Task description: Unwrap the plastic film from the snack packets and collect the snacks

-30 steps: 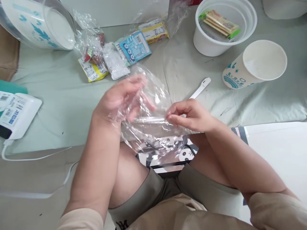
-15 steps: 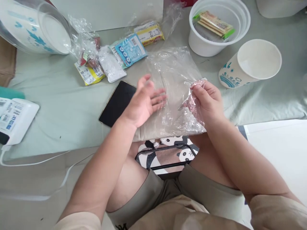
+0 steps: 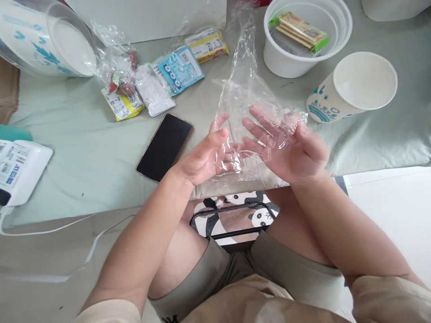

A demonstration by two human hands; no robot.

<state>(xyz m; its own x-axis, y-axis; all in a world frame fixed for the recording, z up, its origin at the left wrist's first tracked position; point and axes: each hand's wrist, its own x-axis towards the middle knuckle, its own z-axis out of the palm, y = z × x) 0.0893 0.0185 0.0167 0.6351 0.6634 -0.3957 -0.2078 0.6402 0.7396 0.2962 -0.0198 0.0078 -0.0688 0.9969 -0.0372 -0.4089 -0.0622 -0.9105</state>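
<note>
A crumpled clear plastic bag (image 3: 249, 94) stretches from the back of the table down between my two hands. My right hand (image 3: 292, 148) pinches the bag's edge between thumb and index finger, with the other fingers spread against the film. On the opposite side, my left hand (image 3: 208, 154) has its fingers apart, and film lies across the fingertips. It touches the bag without visibly gripping it. A black phone (image 3: 164, 146) lies flat just left of my left hand.
Small snack packets, one a blue packet (image 3: 182, 69), lie at the back left near a tipped clear tub (image 3: 72, 42). A white bowl (image 3: 279, 58) with wrapped crackers and a paper cup (image 3: 325, 103) stand right. A white device (image 3: 32, 172) with a cable sits far left.
My left hand has moved right, onto the film. My right hand's fingers have spread from a closed pinch, and the bag has been gathered narrower between the hands.
</note>
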